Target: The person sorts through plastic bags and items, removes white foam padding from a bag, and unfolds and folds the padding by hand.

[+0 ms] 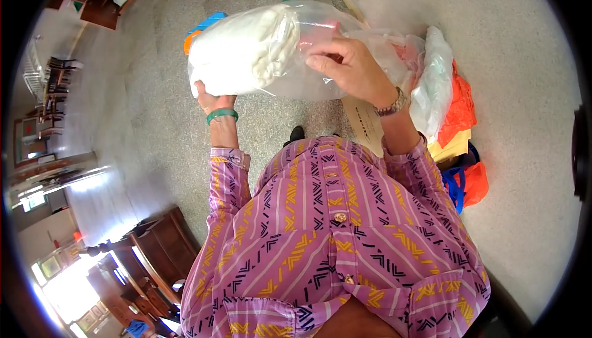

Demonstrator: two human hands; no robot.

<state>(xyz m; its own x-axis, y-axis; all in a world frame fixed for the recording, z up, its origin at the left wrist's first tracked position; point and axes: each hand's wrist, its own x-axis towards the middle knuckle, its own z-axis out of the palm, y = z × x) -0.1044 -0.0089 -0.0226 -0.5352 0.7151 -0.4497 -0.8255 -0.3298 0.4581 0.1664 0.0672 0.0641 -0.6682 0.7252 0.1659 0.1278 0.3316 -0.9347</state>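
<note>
A large clear plastic bag (320, 85) stretches sideways in front of me, with a bundle of soft white fabric (246, 45) packed in its left part. My left hand (213, 98) grips the bag's lower left corner; its thumb shows, and the other fingers are hidden behind. On the bag's right part, where the plastic hangs loose, my right hand (354, 70) is closed with thumb and forefinger pinching the film. Something red shows through the plastic beside that hand. I wear a green bangle on the left wrist and a watch on the right.
At the right by the wall lie a whitish plastic bag (431, 85), a red bag (459, 110) and an orange and blue bag (473, 184). A cardboard piece (364, 122) is below the right hand. Blue and orange items (209, 22) lie behind the bundle. Wooden furniture (163, 239) stands at left.
</note>
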